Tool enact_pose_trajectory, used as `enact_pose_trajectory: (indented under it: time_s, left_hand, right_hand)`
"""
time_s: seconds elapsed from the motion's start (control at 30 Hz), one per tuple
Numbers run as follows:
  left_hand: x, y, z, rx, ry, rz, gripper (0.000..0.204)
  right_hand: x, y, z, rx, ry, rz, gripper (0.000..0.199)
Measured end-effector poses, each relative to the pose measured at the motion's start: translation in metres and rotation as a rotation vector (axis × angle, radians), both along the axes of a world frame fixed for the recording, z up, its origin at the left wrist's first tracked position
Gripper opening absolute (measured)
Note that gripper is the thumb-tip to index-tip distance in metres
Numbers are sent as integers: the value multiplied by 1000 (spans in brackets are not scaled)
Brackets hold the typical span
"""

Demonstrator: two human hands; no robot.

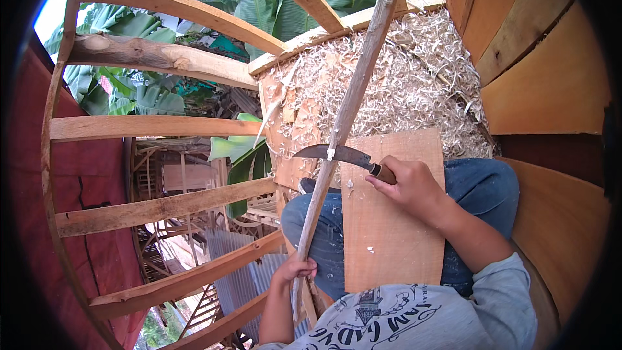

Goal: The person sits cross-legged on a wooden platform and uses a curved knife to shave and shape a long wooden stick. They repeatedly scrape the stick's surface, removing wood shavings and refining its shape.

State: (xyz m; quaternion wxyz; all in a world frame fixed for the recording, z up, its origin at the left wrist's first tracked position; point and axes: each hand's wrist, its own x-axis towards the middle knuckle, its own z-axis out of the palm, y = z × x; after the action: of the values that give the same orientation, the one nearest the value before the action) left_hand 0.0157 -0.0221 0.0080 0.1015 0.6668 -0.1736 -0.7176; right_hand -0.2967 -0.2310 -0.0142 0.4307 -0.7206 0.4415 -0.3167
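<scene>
A long, thin wooden pole [352, 100] slants from the top of the view down to my left side. Low on the pole, my left hand [296, 268] is wrapped round it. In my right hand [409, 185] is a sickle-like curved knife [343, 154] with a wooden handle. Its dark blade lies across the pole, point to the left, with a pale shaving at the contact. A flat wooden board [395, 233] rests over my lap, under my right hand, with a few small chips on it.
Curly wood shavings [414, 78] cover the floor ahead. Wooden slats [168, 128] form an open railing on the left, with banana leaves [259, 3] beyond. A plank wall [551, 78] stands close on the right. A dark red sheet [84, 220] hangs at far left.
</scene>
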Motion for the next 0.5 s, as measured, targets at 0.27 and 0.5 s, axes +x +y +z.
enact_pose_trajectory:
  time_s: [0.27, 0.5]
  left_hand:
    - [2, 4, -2, 0, 9, 15, 24]
    - [4, 1, -2, 22, 24, -40, 25]
  right_hand:
    - [-1, 1, 3, -76, 6, 12, 29]
    - [-1, 2, 1, -112, 40, 12, 30]
